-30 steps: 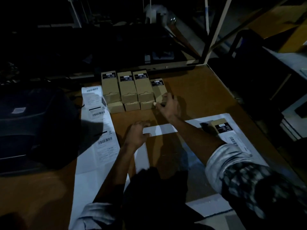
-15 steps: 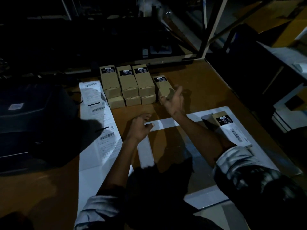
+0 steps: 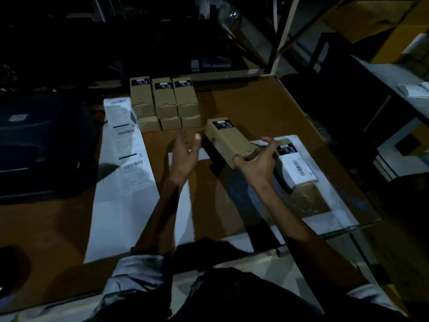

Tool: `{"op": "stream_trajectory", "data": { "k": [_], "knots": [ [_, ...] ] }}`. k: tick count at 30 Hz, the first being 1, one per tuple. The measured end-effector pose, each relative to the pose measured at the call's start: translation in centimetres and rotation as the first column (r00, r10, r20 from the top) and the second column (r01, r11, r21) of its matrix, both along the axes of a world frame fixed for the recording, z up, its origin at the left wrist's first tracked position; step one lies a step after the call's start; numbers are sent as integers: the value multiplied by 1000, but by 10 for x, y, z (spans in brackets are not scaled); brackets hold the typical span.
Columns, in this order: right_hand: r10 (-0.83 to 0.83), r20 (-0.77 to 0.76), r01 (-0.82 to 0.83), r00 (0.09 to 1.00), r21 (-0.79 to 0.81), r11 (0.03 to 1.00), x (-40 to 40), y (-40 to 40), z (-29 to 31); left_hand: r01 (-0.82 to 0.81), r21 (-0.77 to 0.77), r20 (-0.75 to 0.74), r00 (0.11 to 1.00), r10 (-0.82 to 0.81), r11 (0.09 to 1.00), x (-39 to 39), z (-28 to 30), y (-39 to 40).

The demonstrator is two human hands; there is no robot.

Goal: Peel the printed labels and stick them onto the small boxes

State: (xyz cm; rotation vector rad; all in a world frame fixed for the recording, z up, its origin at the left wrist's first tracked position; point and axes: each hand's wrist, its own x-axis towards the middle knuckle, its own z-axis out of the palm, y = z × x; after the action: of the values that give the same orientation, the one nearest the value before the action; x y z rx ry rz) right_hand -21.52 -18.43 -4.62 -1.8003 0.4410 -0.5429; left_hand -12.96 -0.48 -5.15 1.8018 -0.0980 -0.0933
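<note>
Now right hand (image 3: 254, 163) fingers curled round small box (image 3: 228, 141), left hand (image 3: 185, 151) fingers spread, holding nothing

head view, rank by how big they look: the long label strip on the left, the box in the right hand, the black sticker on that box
1. Long label strip, largest by far.
2. Box gripped by the right hand; held up nearer the camera, so it looks enlarged.
3. Black sticker, smallest.
</note>
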Motion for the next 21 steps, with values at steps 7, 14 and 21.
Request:
{"op": "stream_trajectory", "data": {
  "k": [7,14,21],
  "knots": [
    [240,-49,-239,970,28,971,-57,-29,-10,1,4,26,1000,-2,1000,-50,0,-23],
    [392,8,-386,920,189,903,-71,-48,-23,-144,30,141,980,139,989,-104,-3,-14],
    [400,-13,-373,916,333,866,-59,-34,-27,-184,10,232,956,177,983,-149,-13,-4]
  ]
}}
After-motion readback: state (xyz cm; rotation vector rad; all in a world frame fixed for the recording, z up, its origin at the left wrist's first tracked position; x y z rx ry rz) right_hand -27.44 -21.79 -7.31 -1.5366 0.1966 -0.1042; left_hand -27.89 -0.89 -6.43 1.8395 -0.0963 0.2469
